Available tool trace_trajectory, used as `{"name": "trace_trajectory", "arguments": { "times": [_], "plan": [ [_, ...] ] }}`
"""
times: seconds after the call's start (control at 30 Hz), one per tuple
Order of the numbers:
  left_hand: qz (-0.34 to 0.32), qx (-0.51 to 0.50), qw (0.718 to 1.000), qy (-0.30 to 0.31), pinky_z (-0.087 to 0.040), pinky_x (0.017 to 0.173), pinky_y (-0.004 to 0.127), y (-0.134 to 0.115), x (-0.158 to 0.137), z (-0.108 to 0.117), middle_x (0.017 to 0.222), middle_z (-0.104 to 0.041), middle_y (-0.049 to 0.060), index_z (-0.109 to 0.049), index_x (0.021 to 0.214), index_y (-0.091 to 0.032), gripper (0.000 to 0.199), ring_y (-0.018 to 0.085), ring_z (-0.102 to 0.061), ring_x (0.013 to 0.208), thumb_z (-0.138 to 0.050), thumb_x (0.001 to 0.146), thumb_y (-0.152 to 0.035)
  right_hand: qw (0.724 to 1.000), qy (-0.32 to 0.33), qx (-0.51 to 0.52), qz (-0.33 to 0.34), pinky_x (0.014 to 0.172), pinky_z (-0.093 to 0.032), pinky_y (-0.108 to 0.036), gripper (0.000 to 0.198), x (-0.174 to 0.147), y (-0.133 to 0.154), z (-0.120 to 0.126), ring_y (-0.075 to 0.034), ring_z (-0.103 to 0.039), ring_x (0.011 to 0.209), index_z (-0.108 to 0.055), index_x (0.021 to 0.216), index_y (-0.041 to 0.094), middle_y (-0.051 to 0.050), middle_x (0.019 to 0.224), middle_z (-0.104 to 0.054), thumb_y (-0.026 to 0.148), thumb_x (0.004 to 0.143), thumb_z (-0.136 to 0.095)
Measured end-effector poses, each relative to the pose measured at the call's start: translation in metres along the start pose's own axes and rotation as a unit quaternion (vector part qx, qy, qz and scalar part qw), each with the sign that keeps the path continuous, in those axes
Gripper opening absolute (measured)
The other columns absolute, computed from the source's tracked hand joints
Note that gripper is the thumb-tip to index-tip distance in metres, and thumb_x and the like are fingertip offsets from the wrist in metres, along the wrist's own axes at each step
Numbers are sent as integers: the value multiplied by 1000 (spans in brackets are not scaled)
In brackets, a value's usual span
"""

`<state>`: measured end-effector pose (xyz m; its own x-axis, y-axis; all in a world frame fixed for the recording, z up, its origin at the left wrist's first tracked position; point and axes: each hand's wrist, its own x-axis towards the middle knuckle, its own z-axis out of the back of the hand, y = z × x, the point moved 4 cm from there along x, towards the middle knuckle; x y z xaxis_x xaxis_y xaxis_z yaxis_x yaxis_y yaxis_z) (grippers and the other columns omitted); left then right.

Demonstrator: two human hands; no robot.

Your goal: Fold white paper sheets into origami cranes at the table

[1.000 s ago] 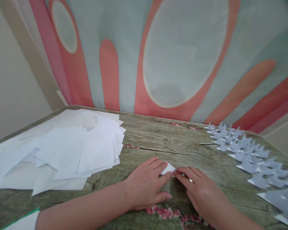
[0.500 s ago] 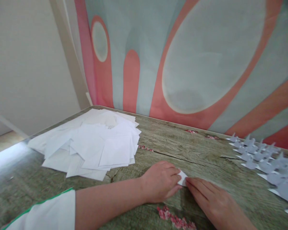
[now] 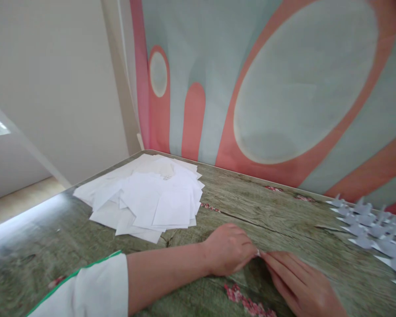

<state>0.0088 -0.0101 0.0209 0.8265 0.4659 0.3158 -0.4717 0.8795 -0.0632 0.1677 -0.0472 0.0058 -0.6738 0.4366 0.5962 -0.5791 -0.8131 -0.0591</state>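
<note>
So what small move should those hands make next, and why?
Probably the left hand should ease its fingers back slightly while the right hand steadies the small white paper: both hands' fingertips meet there, leaving only a sliver visible, so its edges can't be checked.

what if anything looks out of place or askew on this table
The white paper sheets lie in an untidy pile, fanned at different angles with edges unaligned, whereas the origami figures stand in rough rows. Nothing looks spilled.

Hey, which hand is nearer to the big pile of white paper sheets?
Left: the left hand is right of the pile, toward the wearer, not touching it; the right hand is farther right.
</note>
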Motion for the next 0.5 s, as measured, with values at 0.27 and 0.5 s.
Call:
{"name": "trace_trajectory", "arguments": {
  "times": [0.27,0.5],
  "plan": [
    [149,-3,989,24,-44,76,29,21,-42,52,94,-62,4,-53,104,-18,21,16,-58,84,-36,91,-22,998,-2,49,-37,79,-47,-28,34,-9,-11,-1,-18,-58,91,-52,119,14,-9,100,-62,13,85,-45],
    [368,-52,925,-75,-46,72,23,55,-153,105,97,-62,4,-55,115,-23,31,15,-57,85,-36,92,-31,997,5,54,-47,81,-48,-29,35,-15,-14,-7,-18,-58,93,-53,119,16,-9,103,-61,14,85,-45]
  ]
}}
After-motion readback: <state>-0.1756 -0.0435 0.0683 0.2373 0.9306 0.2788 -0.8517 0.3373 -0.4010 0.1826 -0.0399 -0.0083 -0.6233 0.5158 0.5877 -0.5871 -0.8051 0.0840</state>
